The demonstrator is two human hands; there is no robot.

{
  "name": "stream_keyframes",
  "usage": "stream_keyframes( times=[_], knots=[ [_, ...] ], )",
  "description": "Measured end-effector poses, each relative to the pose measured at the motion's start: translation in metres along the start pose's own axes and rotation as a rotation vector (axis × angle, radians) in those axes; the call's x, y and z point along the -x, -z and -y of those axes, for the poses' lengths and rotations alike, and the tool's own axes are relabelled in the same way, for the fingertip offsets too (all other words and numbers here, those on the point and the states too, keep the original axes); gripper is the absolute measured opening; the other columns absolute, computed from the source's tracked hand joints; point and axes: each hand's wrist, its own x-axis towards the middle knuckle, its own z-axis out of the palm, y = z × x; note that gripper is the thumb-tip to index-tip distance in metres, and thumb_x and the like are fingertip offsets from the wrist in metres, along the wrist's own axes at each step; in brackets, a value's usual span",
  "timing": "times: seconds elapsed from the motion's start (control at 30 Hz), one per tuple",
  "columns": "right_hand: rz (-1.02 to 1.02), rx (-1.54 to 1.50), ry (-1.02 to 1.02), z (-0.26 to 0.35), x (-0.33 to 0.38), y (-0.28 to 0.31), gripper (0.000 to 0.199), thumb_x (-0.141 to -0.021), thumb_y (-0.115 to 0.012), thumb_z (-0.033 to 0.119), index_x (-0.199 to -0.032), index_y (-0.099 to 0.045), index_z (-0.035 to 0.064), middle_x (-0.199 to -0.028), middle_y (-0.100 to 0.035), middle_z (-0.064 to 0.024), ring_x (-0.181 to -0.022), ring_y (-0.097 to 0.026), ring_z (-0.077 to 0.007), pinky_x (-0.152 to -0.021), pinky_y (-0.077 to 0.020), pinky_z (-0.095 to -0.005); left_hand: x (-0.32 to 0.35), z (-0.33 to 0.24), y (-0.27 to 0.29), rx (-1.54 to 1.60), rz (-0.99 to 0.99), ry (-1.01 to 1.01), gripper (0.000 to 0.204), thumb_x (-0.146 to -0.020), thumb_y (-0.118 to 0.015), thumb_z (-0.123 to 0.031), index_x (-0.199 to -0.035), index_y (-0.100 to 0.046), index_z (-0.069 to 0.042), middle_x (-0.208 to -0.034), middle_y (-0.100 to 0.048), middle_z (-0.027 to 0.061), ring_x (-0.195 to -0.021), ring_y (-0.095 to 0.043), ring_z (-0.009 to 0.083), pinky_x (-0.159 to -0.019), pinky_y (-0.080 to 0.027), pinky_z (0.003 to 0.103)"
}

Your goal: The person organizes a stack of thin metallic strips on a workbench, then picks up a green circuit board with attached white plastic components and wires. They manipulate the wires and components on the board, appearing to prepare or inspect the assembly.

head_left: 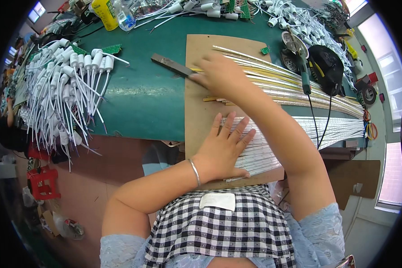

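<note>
My left hand (225,145) lies flat, fingers spread, on a sheet of joined white strips (299,136) resting on a brown board (201,67). My right hand (219,73) is shut on the end of a flat grey metal bar (172,65) that points left over the board's edge and the green table (143,94). Beyond the right hand lies a long bundle of thin silver and yellow strips (290,82). A few short yellow pieces (216,100) sit between the two hands.
A heap of white sockets with white wires (64,89) hangs over the table's left edge. More sockets lie along the far edge (295,18), by bottles (114,13). A soldering iron with green handle (305,80), black pouch (328,67) and tape rolls (368,94) sit at right.
</note>
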Motion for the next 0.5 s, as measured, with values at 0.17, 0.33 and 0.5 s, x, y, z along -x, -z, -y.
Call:
stream_keyframes(
  times=[0.17, 0.33, 0.5],
  knots=[
    [0.168, 0.03, -0.025, 0.015, -0.056, -0.035, 0.035, -0.091, -0.057, 0.04, -0.103, -0.06, 0.0065, -0.1, -0.066, -0.0141, -0.094, -0.063, -0.0357, -0.078, -0.05, -0.0453, 0.001, 0.0, 0.002, 0.0, 0.033, 0.0, 0.098, -0.074, -0.051, -0.077, -0.144, -0.04, -0.008, -0.147, -0.035, 0.0206, -0.141, -0.014, 0.0468, -0.112, -0.003, 0.063],
    [0.007, 0.007, -0.094, 0.019, -0.037, 0.005, 0.033, -0.089, -0.059, 0.035, -0.101, -0.058, 0.0045, -0.092, -0.067, -0.0149, -0.088, -0.064, -0.0362, -0.075, -0.0505, -0.0452, 0.002, 0.001, -0.005, 0.034, -0.073, -0.027, 0.098, -0.074, -0.052, -0.076, -0.144, -0.039, -0.008, -0.15, -0.031, 0.0206, -0.142, -0.013, 0.0467, -0.112, -0.003, 0.063],
    [-0.049, -0.169, -0.265, 0.011, 0.072, 0.076, 0.034, -0.084, -0.061, 0.032, -0.087, -0.06, -0.0016, -0.079, -0.064, -0.0194, -0.074, -0.062, -0.0373, -0.067, -0.0479, -0.0438, 0.003, 0.002, -0.007, 0.024, -0.094, 0.008, 0.101, -0.073, -0.054, -0.076, -0.146, -0.037, -0.009, -0.15, -0.031, 0.0207, -0.142, -0.014, 0.0464, -0.112, -0.004, 0.063]
  ],
)
